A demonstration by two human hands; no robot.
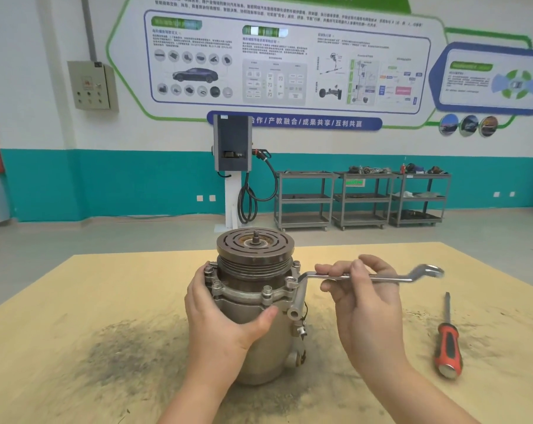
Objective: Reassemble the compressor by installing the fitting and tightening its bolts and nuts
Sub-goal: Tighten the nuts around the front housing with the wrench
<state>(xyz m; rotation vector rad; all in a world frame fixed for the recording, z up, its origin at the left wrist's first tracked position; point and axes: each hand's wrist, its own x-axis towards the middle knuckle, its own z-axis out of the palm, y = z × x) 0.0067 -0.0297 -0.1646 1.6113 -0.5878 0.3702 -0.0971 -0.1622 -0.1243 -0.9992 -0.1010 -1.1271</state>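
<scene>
A grey metal compressor (265,347) stands upright in the middle of the table, its dark grooved pulley (255,244) on top. Several bolts ring its flange (243,293). My left hand (219,319) grips the compressor body from the left, thumb across the front. My right hand (360,298) holds the shaft of a chrome ring wrench (387,278). The wrench lies level, and its left end sits on the bolt (291,282) at the flange's right side. A side port (295,312) sticks out below that bolt.
A red and black screwdriver (447,341) lies on the table (75,301) to the right. Dark grime stains the tabletop around the compressor. Far behind stand a charging post (232,166) and three grey shelf carts (363,198).
</scene>
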